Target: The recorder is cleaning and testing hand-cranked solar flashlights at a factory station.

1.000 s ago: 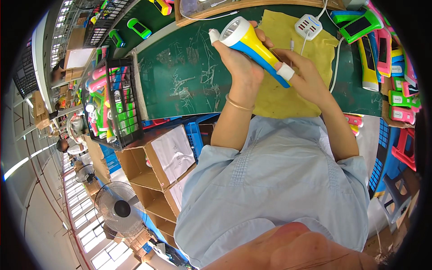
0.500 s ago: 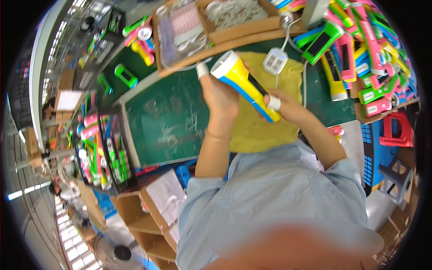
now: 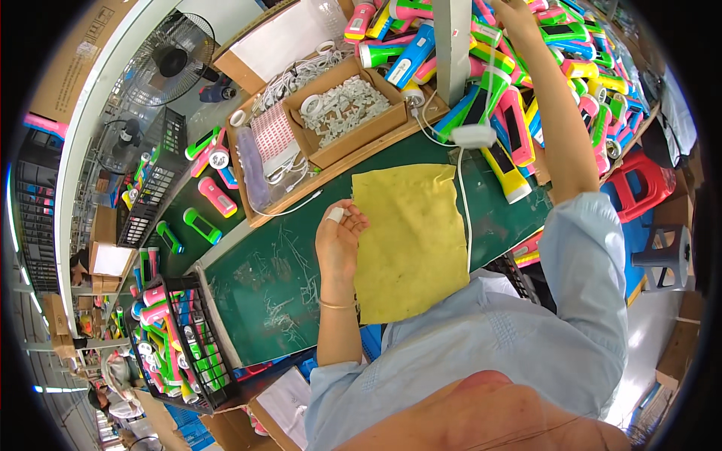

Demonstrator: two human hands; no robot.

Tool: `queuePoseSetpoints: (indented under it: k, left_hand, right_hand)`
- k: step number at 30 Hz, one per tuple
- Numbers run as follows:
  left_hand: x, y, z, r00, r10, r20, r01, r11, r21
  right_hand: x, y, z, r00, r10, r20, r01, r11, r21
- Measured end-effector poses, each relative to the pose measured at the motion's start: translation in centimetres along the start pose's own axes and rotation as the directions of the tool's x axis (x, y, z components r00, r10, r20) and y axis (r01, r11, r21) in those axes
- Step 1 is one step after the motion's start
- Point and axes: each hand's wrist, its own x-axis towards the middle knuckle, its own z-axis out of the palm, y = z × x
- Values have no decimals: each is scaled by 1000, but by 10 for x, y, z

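My left hand [image 3: 340, 239] hovers beside the left edge of a yellow cloth [image 3: 410, 244], its fingers loosely curled and apart. No object shows in it, and one digit wears a white wrap [image 3: 335, 214]. Stretched far forward, my right hand [image 3: 516, 16] is at the top edge of the view over a heap of colourful flashlights [image 3: 515, 124]. Its fingers are partly cut off, so what they touch is hidden. The cloth lies flat on the green tabletop [image 3: 256, 259]. Near the heap, a white charging block [image 3: 474, 137] hangs on its cable.
A cardboard box [image 3: 350, 101] of small white parts sits in a wooden tray with cables. Several flashlights [image 3: 201, 225] lie at the left. A black crate [image 3: 197, 338] of flashlights stands at the table's left end. A grey post [image 3: 453, 52] rises beside the heap.
The yellow-and-blue flashlight has left both hands. My right hand has moved far forward to the heap. My left hand has drawn back toward me, and the whole cloth now shows.
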Motion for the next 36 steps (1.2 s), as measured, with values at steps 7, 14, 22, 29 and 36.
queuePoseSetpoints:
  k: [7, 14, 22, 29, 36]
  left_hand:
    - [-15, 8, -21, 994, 69, -83, -61, 994, 92]
    - [-5, 38, -100, 868, 403, -289, -241, 852, 464]
    - [82, 133, -219, 399, 914, -71, 344, -77, 936]
    - [127, 157, -224, 519, 585, -624, 413, 467, 782]
    - [-11, 52, -82, 992, -10, 126, 92, 738, -669]
  right_hand:
    - [-22, 37, 15, 991, -136, -13, 134, 985, -106]
    - [-148, -15, -8, 972, -39, 232, -80, 873, 481]
    - [-305, -62, 36, 562, 128, 817, -600, 742, 297]
    - [-349, -41, 60, 173, 266, 948, -764, 644, -41]
    - [-333, -77, 110, 387, 286, 876, -777, 613, 143]
